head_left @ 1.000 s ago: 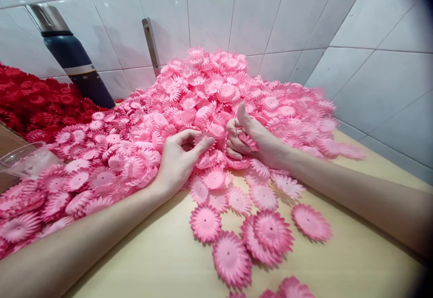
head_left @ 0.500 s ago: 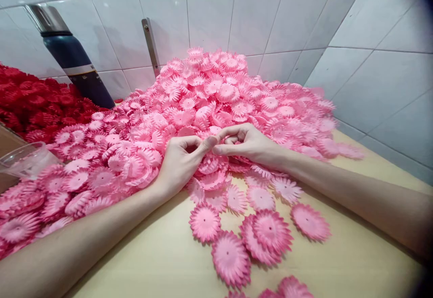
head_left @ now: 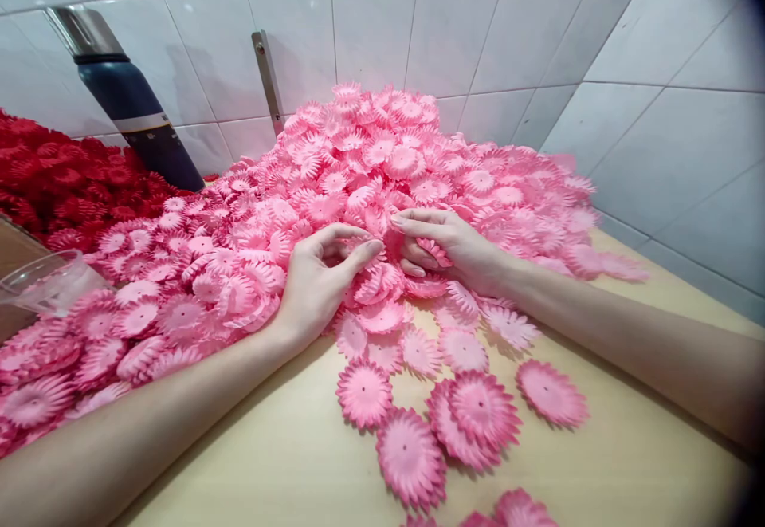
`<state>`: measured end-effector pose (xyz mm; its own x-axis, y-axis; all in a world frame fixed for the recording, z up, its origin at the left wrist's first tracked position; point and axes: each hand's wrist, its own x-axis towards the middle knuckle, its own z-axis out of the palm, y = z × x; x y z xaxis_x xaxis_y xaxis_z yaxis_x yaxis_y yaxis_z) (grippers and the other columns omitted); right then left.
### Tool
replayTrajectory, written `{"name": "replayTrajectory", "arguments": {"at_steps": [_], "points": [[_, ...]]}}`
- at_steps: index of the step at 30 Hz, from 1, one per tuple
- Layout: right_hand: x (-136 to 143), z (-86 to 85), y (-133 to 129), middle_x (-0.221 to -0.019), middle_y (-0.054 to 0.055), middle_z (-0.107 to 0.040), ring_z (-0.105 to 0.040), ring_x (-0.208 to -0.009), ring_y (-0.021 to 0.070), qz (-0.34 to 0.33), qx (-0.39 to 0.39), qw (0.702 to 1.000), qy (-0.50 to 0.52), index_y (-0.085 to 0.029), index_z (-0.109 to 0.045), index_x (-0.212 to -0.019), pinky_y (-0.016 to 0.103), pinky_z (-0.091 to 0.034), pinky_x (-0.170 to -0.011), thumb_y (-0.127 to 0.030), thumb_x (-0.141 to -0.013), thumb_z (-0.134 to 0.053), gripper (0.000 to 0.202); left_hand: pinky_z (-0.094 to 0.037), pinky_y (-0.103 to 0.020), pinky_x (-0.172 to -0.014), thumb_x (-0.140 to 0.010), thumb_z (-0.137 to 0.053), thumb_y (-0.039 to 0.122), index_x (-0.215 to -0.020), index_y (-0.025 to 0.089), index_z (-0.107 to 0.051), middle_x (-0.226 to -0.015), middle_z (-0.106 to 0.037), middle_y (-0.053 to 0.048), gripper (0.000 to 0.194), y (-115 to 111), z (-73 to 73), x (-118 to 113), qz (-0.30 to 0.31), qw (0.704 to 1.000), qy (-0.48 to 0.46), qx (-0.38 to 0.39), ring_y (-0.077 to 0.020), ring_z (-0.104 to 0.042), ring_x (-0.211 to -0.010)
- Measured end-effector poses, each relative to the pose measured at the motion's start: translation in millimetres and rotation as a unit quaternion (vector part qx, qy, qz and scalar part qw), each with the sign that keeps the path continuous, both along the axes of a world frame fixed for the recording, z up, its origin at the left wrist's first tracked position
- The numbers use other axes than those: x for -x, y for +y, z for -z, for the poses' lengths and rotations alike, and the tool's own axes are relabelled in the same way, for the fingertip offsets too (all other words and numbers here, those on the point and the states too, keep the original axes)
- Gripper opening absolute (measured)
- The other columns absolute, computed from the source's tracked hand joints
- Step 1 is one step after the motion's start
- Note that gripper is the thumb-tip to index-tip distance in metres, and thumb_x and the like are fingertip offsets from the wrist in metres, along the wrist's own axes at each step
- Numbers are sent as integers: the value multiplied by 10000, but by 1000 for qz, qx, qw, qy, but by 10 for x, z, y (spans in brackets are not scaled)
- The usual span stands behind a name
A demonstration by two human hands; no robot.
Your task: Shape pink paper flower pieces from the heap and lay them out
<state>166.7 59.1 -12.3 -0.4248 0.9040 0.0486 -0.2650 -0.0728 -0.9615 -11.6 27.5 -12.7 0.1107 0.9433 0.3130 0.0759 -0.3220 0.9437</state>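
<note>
My left hand [head_left: 319, 284] is at the front of a heap of pink fabric-like flower petals [head_left: 382, 152]. Its fingers are bent, thumb and forefinger slightly apart, with nothing visible between them. A short gap separates it from my right hand [head_left: 457, 248], whose curled lower fingers hold a pink flower petal layer [head_left: 435, 253] against the palm. That hand's thumb and forefinger point left over the heap. The petal layers are round with fringed edges, and many show a small centre hole. Below my hands, several darker-edged flower layers [head_left: 411, 459] lie on the table.
The pale wooden table [head_left: 268, 447] meets white tiled walls [head_left: 376, 25]. At the left stand a dark blue bottle [head_left: 140, 108], a heap of red petals [head_left: 77, 184] and a clear plastic cup [head_left: 51, 284] by a cardboard edge [head_left: 15, 248]. A metal strip [head_left: 267, 76] is on the wall.
My hands, fingertips together before, have drawn apart a little. The right hand has turned so that a pink flower layer now shows in its curled fingers.
</note>
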Motion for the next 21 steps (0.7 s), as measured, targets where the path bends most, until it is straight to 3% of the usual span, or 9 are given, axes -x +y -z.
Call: {"name": "replayTrajectory", "arguments": {"at_steps": [6, 10, 14, 18, 21], "points": [[-28, 1, -16, -360, -88, -366, -278, -344, 53, -4, -12, 999, -32, -177, -562, -680, 208, -290, -408, -281, -872, -638, 231, -406, -219, -611, -774, -697, 416, -698, 144, -621, -693, -585, 6, 293, 8, -19, -19, -36, 999, 7, 9, -102, -504, -635], [-30, 7, -19, -492, -69, -486, -339, -408, 37, 14, -69, 993, -94, -161, -646, -804, 199, -229, -409, -350, -795, -721, 204, -403, -231, -633, -811, -647, 435, -637, 147, -611, -661, -571, 7, 339, -24, -70, -19, -25, 998, 57, -10, -109, -496, -640], [-17, 24, -38, -470, -97, -375, -255, -435, 30, -8, -135, 979, -155, -143, -652, -791, 210, -165, -429, -329, -725, -784, 238, -437, -241, -682, -766, -710, 398, -766, 143, -684, -762, -662, -20, 256, -28, -60, 4, 3, 996, 87, -14, -139, -571, -716], [-16, 27, -46, -485, -77, -439, -279, -418, 41, 9, -119, 982, -148, -150, -612, -819, 229, -161, -416, -423, -793, -708, 290, -459, -246, -716, -763, -719, 377, -802, 150, -697, -798, -681, -31, 231, 3, -5, 22, 6, 997, 70, -23, -150, -596, -748], [-23, 26, -48, -458, -104, -388, -232, -402, 43, 19, -114, 980, -160, -175, -601, -950, 231, -123, -403, -437, -791, -711, 326, -453, -241, -722, -801, -680, 376, -786, 156, -662, -779, -649, -16, 222, 18, 14, 22, -1, 998, 53, -32, -139, -576, -741]]}}
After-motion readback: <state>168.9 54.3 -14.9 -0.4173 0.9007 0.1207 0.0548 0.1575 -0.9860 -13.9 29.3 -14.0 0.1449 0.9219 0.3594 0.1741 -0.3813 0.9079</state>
